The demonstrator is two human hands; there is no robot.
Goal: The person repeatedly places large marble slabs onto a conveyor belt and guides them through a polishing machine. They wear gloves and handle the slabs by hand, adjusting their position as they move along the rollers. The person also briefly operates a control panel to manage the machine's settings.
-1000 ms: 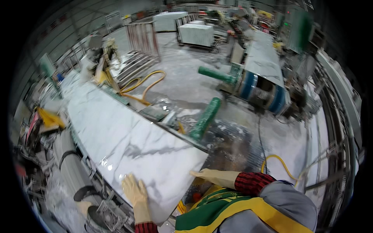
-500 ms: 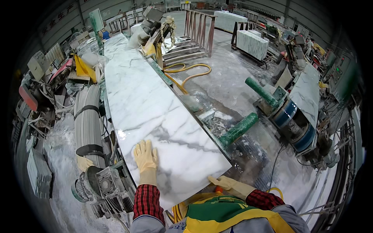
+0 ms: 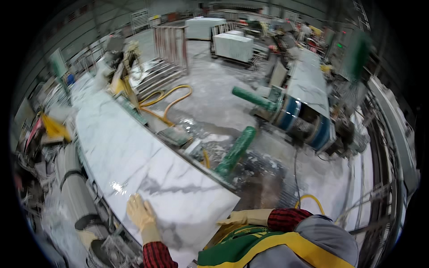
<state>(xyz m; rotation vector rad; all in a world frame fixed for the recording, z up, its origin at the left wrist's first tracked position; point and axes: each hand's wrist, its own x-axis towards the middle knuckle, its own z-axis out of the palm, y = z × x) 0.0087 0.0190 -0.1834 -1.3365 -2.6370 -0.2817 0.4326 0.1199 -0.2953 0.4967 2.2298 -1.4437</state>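
Note:
A long white marble slab (image 3: pixel 147 156) with grey veins lies wet and shiny in front of me, running away to the far left. My left hand (image 3: pixel 141 213), in a cream rubber glove, rests on its top near the close end with the fingers stretched out. At the slab's near right edge is my right hand (image 3: pixel 237 217), gloved alike. It grips the edge close to the corner, and some of its fingers are hidden below. I wear a green and yellow apron (image 3: pixel 232 248) over grey clothing.
Green rollers (image 3: pixel 237 149) stick out right of the slab. A yellow hose (image 3: pixel 178 96) loops over the wet floor. Further right stands a blue-banded roller machine (image 3: pixel 290 114) bearing another slab (image 3: pixel 308 82). A grey ribbed duct (image 3: pixel 73 187) runs along the left.
My view has swung to the right, so the slab and machines appear further left, with some blur. Both hands keep their places on the slab.

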